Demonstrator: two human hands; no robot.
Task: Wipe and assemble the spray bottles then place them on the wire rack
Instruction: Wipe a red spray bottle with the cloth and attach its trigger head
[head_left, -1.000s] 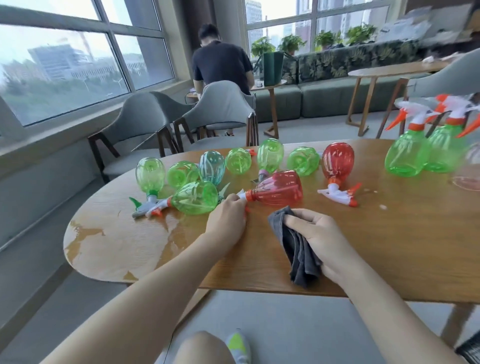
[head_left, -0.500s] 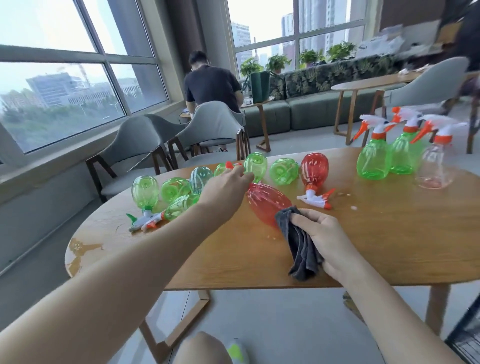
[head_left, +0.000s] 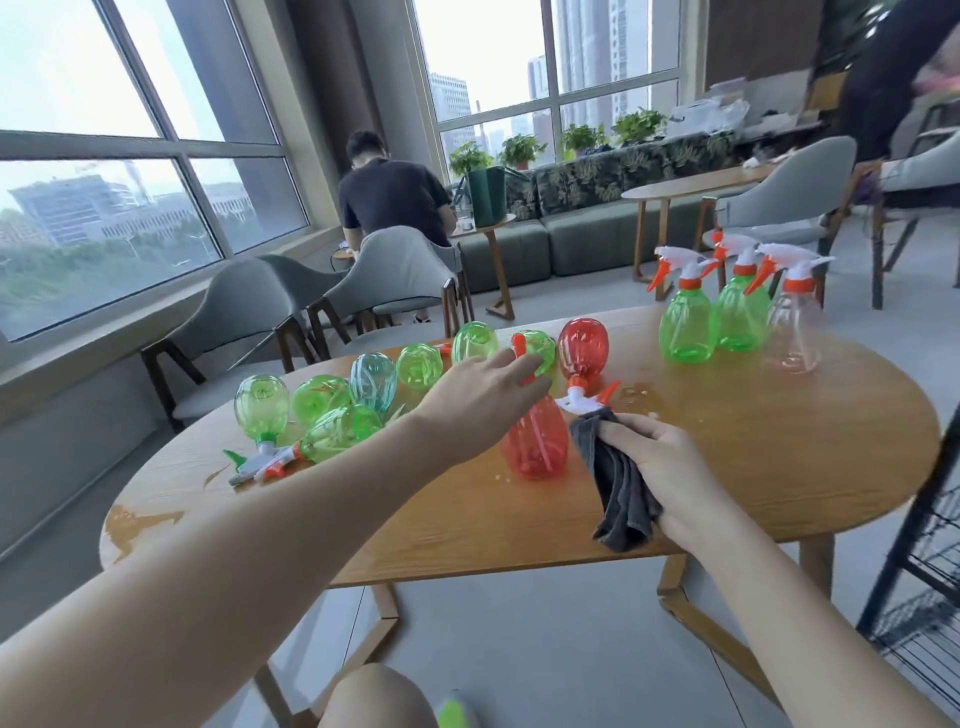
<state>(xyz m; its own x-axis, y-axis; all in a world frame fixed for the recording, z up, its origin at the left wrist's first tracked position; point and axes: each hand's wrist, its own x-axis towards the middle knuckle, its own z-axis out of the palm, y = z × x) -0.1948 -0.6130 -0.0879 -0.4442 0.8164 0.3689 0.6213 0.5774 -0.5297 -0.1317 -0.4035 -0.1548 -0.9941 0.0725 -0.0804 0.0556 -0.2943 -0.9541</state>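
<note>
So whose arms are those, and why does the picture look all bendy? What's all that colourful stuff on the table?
Those arms belong to a person wearing a camera on their head. It looks down at their hands, and its wide lens bends the edges. The left hand holds the top of a red bottle standing on the wooden table. The right hand grips a dark grey cloth for wiping. Behind lie more green bottles, a pale blue one and another red one. Three finished bottles with spray tops stand on the far right. The black wire rack is at the right edge. Another person sits further back.
</note>
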